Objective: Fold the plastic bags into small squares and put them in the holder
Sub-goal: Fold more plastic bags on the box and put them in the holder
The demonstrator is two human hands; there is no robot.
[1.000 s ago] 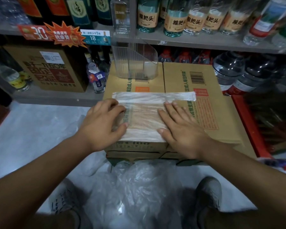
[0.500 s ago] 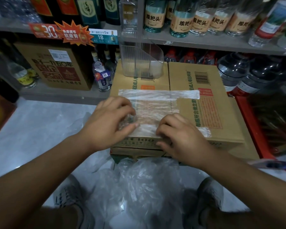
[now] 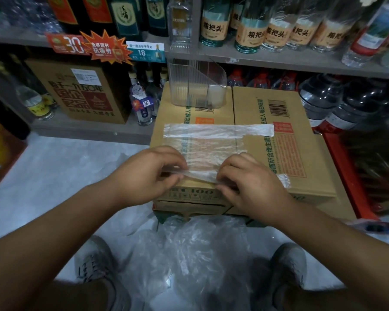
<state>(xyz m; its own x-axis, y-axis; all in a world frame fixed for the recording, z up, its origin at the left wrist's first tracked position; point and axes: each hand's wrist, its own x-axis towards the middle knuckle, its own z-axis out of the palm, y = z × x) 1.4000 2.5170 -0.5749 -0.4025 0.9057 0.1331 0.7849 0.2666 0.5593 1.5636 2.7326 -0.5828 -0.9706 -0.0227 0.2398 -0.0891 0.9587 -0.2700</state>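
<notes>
Both forearms reach forward from the lower corners of the view and converge, wrists low, backs of the hands up. The left hand (image 3: 148, 173) and the right hand (image 3: 249, 182) sit side by side with a short gap between them, knuckles arched and fingers curled under. Each hand pinches the near edge of a thin, clear, crinkled plastic bag (image 3: 211, 149) between thumb and fingertips, and that edge is raised a little as a narrow doubled strip spanning the gap. Beyond the hands the rest of the bag lies flat, a roughly rectangular translucent sheet with a whiter folded band along its far edge and a small tail poking out just right of the right hand. It rests on the smooth top of a brown printed cardboard box (image 3: 301, 158) under both hands. Farther ahead of the left hand, at the far end of that box, stands a clear ribbed plastic holder (image 3: 195, 86) with a slanted open top. Below the wrists, on the pale floor, lies a heap of crumpled clear plastic bags (image 3: 189, 254).
</notes>
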